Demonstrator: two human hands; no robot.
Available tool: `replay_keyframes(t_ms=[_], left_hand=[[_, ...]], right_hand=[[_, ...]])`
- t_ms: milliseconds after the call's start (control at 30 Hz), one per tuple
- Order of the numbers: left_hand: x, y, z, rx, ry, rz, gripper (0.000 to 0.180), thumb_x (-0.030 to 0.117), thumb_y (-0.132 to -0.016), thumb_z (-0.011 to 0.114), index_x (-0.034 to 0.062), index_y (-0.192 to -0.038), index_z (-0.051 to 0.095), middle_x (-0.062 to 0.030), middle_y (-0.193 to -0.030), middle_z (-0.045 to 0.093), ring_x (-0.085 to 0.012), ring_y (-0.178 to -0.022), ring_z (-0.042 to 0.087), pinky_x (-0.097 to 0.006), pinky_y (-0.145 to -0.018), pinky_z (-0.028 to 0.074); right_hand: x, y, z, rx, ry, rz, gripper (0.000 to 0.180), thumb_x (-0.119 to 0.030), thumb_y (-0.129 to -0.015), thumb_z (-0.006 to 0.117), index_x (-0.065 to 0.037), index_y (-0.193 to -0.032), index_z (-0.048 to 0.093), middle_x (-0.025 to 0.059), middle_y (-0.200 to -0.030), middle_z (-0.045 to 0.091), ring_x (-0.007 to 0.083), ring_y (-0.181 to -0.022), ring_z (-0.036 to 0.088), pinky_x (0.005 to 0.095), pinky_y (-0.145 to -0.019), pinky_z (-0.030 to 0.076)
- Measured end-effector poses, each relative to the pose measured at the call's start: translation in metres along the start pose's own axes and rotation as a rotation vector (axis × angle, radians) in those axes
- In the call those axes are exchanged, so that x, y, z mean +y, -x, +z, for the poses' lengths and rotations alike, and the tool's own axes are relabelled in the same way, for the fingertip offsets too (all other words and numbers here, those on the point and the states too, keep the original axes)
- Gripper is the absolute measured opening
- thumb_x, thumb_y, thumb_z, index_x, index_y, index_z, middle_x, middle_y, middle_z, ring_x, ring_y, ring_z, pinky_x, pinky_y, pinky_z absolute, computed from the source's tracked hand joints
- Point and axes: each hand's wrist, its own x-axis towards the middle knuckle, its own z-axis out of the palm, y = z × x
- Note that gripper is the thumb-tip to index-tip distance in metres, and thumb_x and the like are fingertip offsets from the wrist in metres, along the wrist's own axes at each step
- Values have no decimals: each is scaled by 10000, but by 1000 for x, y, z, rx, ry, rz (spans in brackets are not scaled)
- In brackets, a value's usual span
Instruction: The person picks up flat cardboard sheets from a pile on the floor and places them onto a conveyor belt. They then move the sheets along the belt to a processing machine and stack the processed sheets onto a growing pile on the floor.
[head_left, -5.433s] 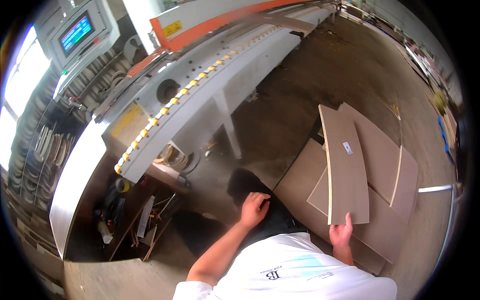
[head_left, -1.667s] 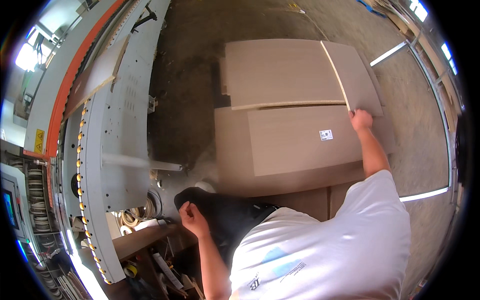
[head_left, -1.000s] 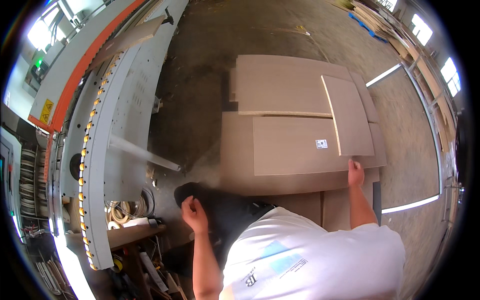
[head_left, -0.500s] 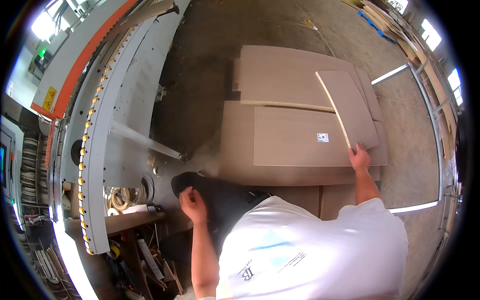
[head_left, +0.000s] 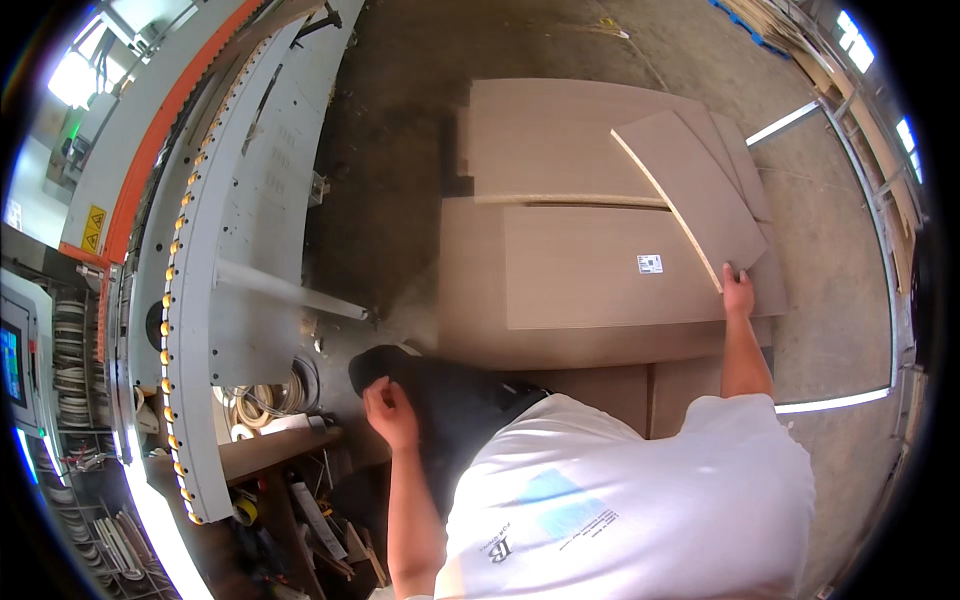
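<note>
A brown board panel (head_left: 692, 180) with a pale raw chipboard edge lies aslant on the stack. My right hand (head_left: 738, 292) grips its near corner, the fingers on top; the thumb side is partly hidden. Under and beside it lies a larger brown panel (head_left: 575, 268) with a small white label (head_left: 650, 264). Another panel (head_left: 560, 135) lies farther back, its chipboard edge facing me. Over my dark trouser leg hangs my left hand (head_left: 392, 414), its fingers curled together and nothing visible in them, away from the boards.
On the left stands a long grey and orange machine (head_left: 262, 200) with a row of yellow rollers; a grey bar (head_left: 295, 290) juts from it toward the boards. Coiled hoses (head_left: 268, 398) and a shelf of tools (head_left: 310, 515) sit below. A metal frame (head_left: 868, 230) stands on the right floor.
The aslant panel has turned further, its near end shifting right and its far end slightly left. My right hand has moved right and a little farther away with it. My left hand stays curled.
</note>
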Motion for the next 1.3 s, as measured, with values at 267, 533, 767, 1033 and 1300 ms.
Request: replay_keyframes(t_ms=[267,533,767,1033,1300], left_hand=[[2,-1,4,-35,-41,-40,155,-17,-915,653,34,-1061,670,-99,-931,636,-236,-733,613,-356,-646,496],[0,1,-6,-54,-67,-50,164,-9,-912,657,43,-1067,674,-93,-942,636,-230,-741,613,-348,-652,494],[13,-1,8,-21,-46,-68,152,-14,-908,656,37,-1050,671,-91,-935,629,-226,-754,593,-339,-680,488],[5,-2,2,-51,-47,-41,151,-16,-910,655,38,-1050,670,-98,-930,631,-232,-749,595,-343,-691,499],[6,5,-7,-10,-52,-63,152,-26,-902,662,52,-1032,667,-110,-967,654,-260,-805,638,-362,-712,527]], right_hand=[[-56,13,32,-298,-742,-304,451,-364,-919,781,-84,-1268,722,121,-1114,778,224,-1066,734,334,-943,545],[-75,-64,2,-19,-102,23,1033,-669,-774,787,47,-1458,496,245,-1461,567,370,-1330,571,461,-1081,473],[-88,-49,5,-286,-212,-99,910,-586,-731,866,79,-1302,623,204,-1205,727,290,-1127,697,394,-964,534],[-155,4,22,-292,-399,-229,693,-497,-774,867,-8,-1220,665,99,-1078,756,212,-990,711,354,-889,549],[-212,-42,49,-267,-269,-72,848,-470,-798,848,59,-1394,559,184,-1373,648,303,-1242,636,403,-1051,499]])
